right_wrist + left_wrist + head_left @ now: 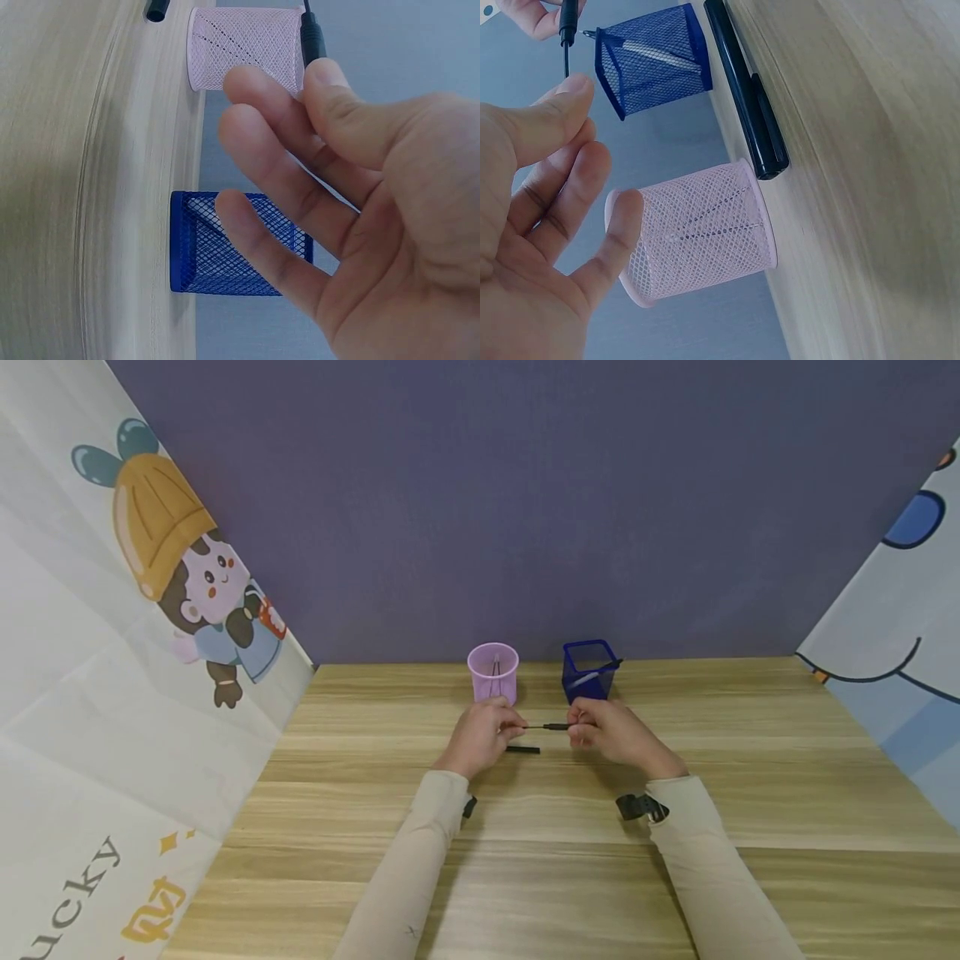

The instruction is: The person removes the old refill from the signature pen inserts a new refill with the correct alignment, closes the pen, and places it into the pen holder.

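Both hands hold parts of one dismantled pen, in line with each other above the table. Between thumb and forefinger, my left hand (pixel 486 735) pinches the thin pen refill (pixel 566 61) by its far end. My right hand (pixel 611 735) pinches the thicker black pen section (pixel 312 43), from which the refill sticks out. Its other fingers are spread loosely in the right wrist view. A black pen piece with a clip (pixel 742 86) lies on the table just below the refill, near the left hand.
A pink mesh cup (pixel 482 687) with thin dark sticks inside stands behind the left hand. Behind the right hand is a blue mesh pen holder (pixel 588 691) with a pen (pixel 597 675) leaning in it. A dark panel (pixel 525 510) rises at the wooden table's (pixel 540 877) back edge.
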Tool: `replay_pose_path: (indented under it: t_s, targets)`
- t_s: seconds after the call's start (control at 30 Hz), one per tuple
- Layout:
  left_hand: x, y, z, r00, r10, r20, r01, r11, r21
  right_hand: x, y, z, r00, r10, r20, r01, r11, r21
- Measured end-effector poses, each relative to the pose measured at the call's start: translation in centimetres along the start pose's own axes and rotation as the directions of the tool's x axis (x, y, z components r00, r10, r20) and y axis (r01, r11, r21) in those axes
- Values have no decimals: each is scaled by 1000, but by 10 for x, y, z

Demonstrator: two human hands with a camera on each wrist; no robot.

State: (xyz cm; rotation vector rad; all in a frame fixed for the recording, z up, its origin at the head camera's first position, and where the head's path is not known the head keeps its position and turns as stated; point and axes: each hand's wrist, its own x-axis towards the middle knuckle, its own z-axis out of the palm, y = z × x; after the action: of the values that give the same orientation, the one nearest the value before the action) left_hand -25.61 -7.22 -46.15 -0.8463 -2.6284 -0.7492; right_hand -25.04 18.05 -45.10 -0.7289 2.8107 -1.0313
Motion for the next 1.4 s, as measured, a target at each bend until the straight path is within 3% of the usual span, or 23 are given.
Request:
replay_pose_path:
  t_s: [1.4]
  targets:
    - [-1,-7,-6,997,0,-80,0,1000,-6,-2,4,-2,999,46,21,-46,999,24]
